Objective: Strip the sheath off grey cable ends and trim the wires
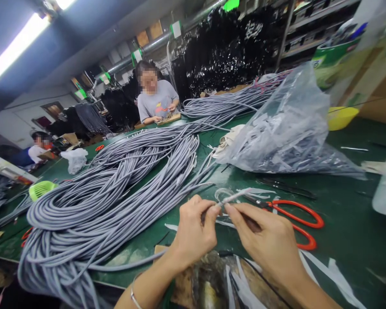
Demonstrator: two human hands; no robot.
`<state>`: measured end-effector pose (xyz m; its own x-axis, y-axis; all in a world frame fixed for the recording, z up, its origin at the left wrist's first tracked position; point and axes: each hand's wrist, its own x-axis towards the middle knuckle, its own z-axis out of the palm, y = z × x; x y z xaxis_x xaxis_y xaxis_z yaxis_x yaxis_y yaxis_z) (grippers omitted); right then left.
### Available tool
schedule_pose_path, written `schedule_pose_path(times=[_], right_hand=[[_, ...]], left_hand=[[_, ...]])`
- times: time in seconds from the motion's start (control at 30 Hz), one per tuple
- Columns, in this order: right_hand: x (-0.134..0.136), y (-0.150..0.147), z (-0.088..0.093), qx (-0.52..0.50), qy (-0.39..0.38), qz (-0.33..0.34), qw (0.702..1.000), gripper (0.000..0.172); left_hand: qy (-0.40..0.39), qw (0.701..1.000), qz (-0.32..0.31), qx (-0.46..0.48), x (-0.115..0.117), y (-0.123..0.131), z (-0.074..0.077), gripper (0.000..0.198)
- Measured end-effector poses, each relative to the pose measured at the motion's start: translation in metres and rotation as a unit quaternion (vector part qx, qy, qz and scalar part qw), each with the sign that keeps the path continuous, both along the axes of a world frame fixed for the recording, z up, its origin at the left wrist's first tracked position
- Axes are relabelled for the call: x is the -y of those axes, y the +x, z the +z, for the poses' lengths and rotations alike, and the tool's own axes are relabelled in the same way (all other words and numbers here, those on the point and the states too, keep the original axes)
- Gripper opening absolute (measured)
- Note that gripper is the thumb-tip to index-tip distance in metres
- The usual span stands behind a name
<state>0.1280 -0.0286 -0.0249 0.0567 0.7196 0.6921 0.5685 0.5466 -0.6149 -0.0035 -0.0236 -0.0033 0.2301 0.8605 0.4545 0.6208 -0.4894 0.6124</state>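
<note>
Grey cable [116, 189] lies in a heaped bundle across the green table [357, 223], apparently still unworked. Just right of it, the left hand [193, 231] pinches one cable end [234, 196], fingers closed on it. The right hand [270, 240] meets it, fingertips pinched on the same end. Red-handled scissors [296, 223] lie beyond, below a clear bag of offcuts [289, 128].

My left grip [193, 225] and right grip [266, 240] meet fingertip to fingertip, both pinched on the end of a thin grey cable [234, 196] that pokes up just beyond them. Red-handled scissors [296, 223] lie on the green tabletop [347, 214] right behind my right grip. To the left of my left grip sprawls a big coil of grey cables [116, 189]. Farther ahead, a clear plastic bag [286, 128] slumps.
</note>
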Motion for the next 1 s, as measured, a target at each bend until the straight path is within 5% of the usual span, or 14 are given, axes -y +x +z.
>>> schedule_pose_path(times=[0.13, 0.3, 0.53, 0.63, 0.77, 1.0], right_hand=[[0.001, 0.002, 0.002, -0.034, -0.032, 0.047, 0.998, 0.028], [0.007, -0.002, 0.001, 0.019, 0.127, 0.072, 0.989, 0.016], [0.02, 0.007, -0.006, -0.055, 0.185, 0.046, 0.98, 0.016], [0.017, 0.008, -0.005, -0.105, 0.137, -0.038, 0.984, 0.017], [0.004, -0.001, 0.002, -0.022, 0.015, -0.01, 1.0, 0.023], [0.001, -0.005, 0.004, -0.024, 0.014, 0.006, 1.0, 0.027]], left_hand=[[-0.002, 1.0, -0.005, -0.009, 0.002, 0.002, -0.001, 0.027], [-0.046, 0.998, 0.033, 0.009, -0.002, 0.002, -0.002, 0.029], [-0.153, 0.979, 0.06, 0.123, -0.019, -0.006, -0.003, 0.033], [-0.245, 0.946, 0.018, 0.21, -0.02, -0.007, 0.0, 0.038], [-0.337, 0.891, -0.052, 0.3, -0.012, -0.004, 0.006, 0.044], [-0.357, 0.878, -0.083, 0.307, -0.005, -0.001, 0.01, 0.049]])
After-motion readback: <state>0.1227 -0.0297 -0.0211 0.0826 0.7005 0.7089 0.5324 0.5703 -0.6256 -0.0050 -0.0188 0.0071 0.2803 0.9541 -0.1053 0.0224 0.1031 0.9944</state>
